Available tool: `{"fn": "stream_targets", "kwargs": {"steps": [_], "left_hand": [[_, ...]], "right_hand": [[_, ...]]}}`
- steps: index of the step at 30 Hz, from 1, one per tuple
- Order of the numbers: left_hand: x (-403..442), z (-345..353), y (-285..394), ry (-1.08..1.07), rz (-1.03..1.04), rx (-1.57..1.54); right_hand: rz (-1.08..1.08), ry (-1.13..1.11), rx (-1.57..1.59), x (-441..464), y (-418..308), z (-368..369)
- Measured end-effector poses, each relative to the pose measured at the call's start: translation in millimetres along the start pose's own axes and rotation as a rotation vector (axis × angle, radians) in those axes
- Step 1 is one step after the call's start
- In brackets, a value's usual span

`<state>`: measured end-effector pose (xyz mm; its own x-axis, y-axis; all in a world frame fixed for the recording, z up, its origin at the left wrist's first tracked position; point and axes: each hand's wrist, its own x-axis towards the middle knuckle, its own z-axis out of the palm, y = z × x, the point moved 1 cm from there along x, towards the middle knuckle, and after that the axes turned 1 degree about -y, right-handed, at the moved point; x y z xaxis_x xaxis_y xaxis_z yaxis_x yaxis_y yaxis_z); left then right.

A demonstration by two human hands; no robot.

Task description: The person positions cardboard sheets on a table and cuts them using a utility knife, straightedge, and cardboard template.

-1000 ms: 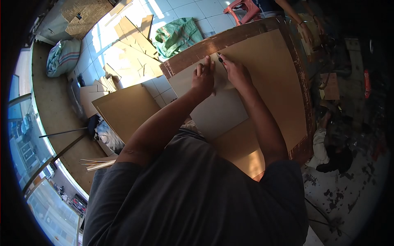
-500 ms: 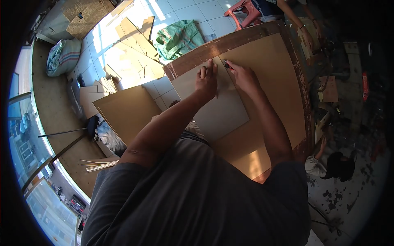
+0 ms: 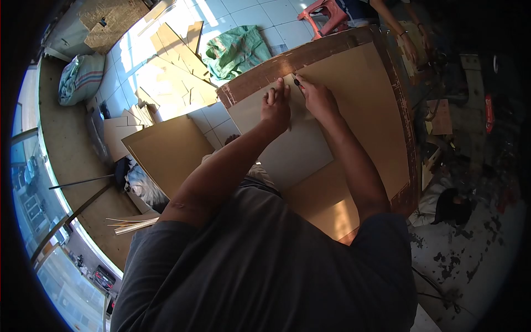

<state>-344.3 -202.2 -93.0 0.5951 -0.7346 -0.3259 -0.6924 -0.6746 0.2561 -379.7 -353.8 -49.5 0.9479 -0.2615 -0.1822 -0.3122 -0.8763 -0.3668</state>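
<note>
A grey rectangular sheet [image 3: 298, 152] lies on a larger brown board [image 3: 370, 110] on the table. My left hand [image 3: 275, 106] presses on the grey sheet near its far end, index finger stretched forward and the other fingers bent. A thin narrow piece shows beside its wrist, too small to name. My right hand [image 3: 321, 101] is closed round a small dark-handled utility knife [image 3: 297, 83]. The knife's tip is by the far end of the grey sheet's right edge, close to my left fingertips. The blade itself is hard to make out.
The table's worn reddish-brown rim [image 3: 249, 86] borders the board. Brown sheets [image 3: 166, 146] stand at left. Offcuts [image 3: 177, 61] and a green sack [image 3: 238, 52] lie on the tiled floor beyond. A co-worker's hands [image 3: 415, 47] are at upper right; another person [image 3: 451, 205] is at right.
My right hand and the knife have moved slightly away from me and left, toward the table's far rim. My left hand stays on the grey sheet. The view has shifted a little.
</note>
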Motion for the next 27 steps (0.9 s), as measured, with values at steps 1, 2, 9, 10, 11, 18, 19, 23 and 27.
{"fn": "stream_targets", "kwargs": {"steps": [1,2,9,10,11,18,19,23,27], "left_hand": [[-1,-4,0,-0.045,0.011,0.002],[-2,-8,0,-0.091,0.02,0.005],[1,0,2,-0.101,-0.01,0.032],[4,9,2,-0.018,-0.005,0.013],[7,18,2,0.068,0.001,-0.006],[2,-4,4,-0.106,-0.006,0.033],[2,-3,4,-0.096,-0.01,0.044],[3,-10,8,-0.157,-0.026,0.062],[5,-10,7,-0.156,0.0,0.07]], "right_hand": [[-0.029,0.019,-0.026,2,-1,0],[-0.035,0.018,-0.026,4,0,-2],[0.049,-0.112,0.001,7,-17,-22],[0.121,-0.175,-0.016,4,-22,-26],[0.122,-0.177,-0.012,0,-20,-24],[-0.023,-0.074,-0.025,-13,-9,-25],[0.041,-0.115,-0.062,-13,-11,-28],[-0.003,-0.075,-0.005,-8,-11,-43],[0.115,-0.053,0.029,0,-2,-24]]}}
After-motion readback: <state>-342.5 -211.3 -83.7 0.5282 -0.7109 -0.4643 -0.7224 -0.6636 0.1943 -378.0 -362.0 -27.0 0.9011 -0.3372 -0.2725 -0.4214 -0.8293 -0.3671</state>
